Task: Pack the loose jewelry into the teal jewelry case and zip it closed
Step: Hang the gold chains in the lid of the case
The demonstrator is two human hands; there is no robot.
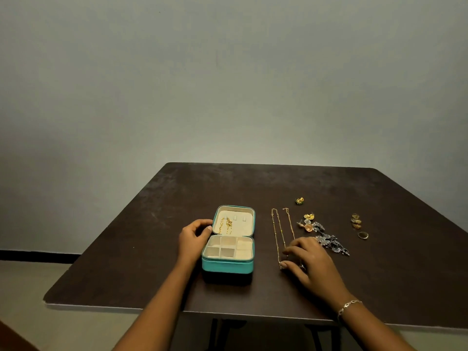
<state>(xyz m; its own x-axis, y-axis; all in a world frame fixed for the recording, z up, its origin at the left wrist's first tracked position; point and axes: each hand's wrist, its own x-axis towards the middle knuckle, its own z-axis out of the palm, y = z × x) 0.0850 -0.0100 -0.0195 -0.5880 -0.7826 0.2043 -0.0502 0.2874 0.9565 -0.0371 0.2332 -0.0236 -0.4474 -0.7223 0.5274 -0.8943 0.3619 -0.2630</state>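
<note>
The teal jewelry case (227,266) lies open on the dark table, its cream lid (243,229) tipped back with a gold chain (225,225) hung inside. My left hand (194,236) grips the case's left side at the hinge. To the right a thin gold necklace (275,231) lies stretched out. My right hand (307,259) rests over its near end, fingers curled down on the chain; whether it pinches the chain I cannot tell. Past it lie silver floral earrings (329,242), gold flower studs (309,216), a green stud (299,200), gold rings (356,221) and a dark ring (363,235).
The dark table (152,249) has its near edge just under my forearms and its left corner cut at an angle. A plain grey wall (228,84) rises behind it. A bracelet (348,306) sits on my right wrist.
</note>
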